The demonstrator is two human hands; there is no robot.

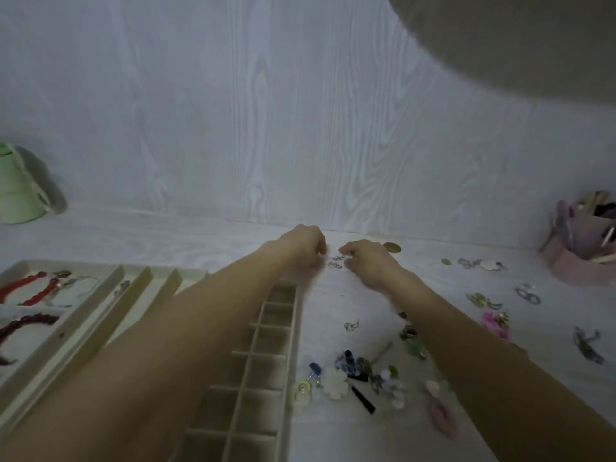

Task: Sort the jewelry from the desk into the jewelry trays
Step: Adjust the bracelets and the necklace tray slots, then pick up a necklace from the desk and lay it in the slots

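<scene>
Both arms stretch far forward over the white desk. My left hand (305, 243) and my right hand (366, 260) sit close together near the back wall, fingers curled, each pinching an end of a small silvery beaded chain (335, 261) strung between them. A cream tray with many small square compartments (266, 348) lies under my left forearm. A second cream tray with long slots (100, 315) at the left holds red and dark purple bracelets (30, 288). Loose jewelry (363, 371) is scattered on the desk between my arms and to the right.
A pale green container (18, 191) stands at the far left by the wall. A pink organiser (583, 238) with tools stands at the far right. A gold disc (392, 247) lies behind my right hand. A blurred grey shape (516, 38) fills the upper right corner.
</scene>
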